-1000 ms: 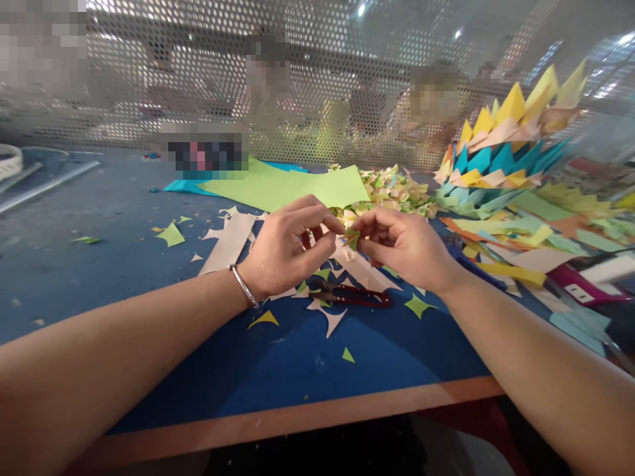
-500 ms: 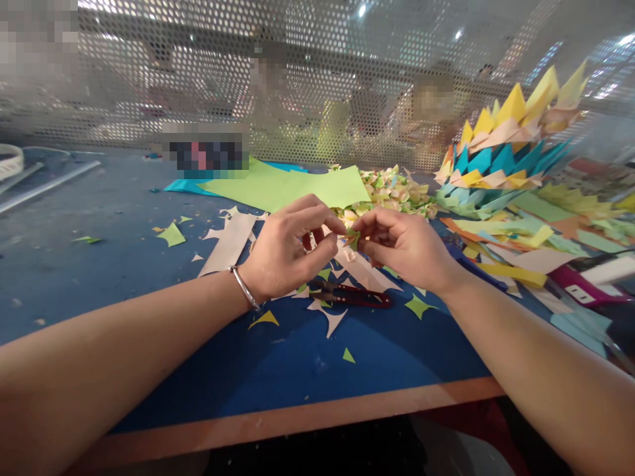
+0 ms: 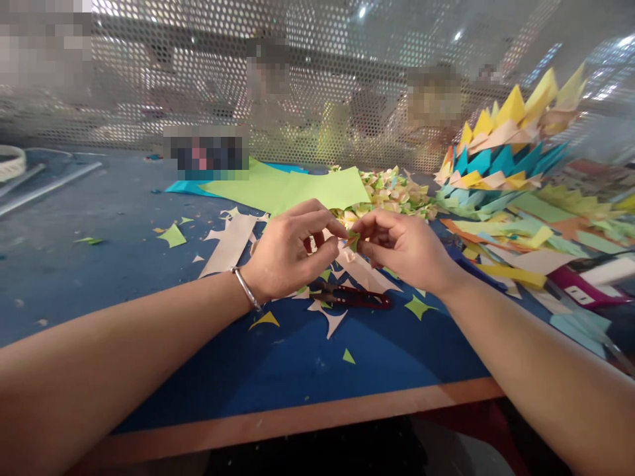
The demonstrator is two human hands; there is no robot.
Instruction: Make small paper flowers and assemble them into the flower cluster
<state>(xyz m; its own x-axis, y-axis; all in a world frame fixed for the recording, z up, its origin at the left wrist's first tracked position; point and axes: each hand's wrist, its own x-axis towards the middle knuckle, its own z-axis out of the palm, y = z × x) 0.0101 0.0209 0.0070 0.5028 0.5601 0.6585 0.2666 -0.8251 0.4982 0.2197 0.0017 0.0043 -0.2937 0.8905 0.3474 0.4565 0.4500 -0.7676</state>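
Right hand (image 3: 401,250) pinching green paper (image 3: 354,240), left hand (image 3: 295,248) alongside, red-handled snips (image 3: 364,297) below

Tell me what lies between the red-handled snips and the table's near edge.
In the head view, a pale pointed scrap and, nearer the edge, a small green triangle lie on the blue tabletop.

Blue tabletop (image 3: 99,284), reddish-brown front edge (image 3: 307,422). Along back, grey perforated screen (image 3: 213,82), bright spots of light across it; blurred shapes behind, one yellow-green (image 3: 333,129). Far left, white ring (image 3: 18,165), partly out of view, near long clear strip (image 3: 54,188). Near screen, left of middle, dark pixelated object (image 3: 211,155), details hidden. Right: tiered stack of spiky folded paper (image 3: 501,158), yellow, peach, teal. Lower right, purple object (image 3: 588,285) beside white block (image 3: 611,270).
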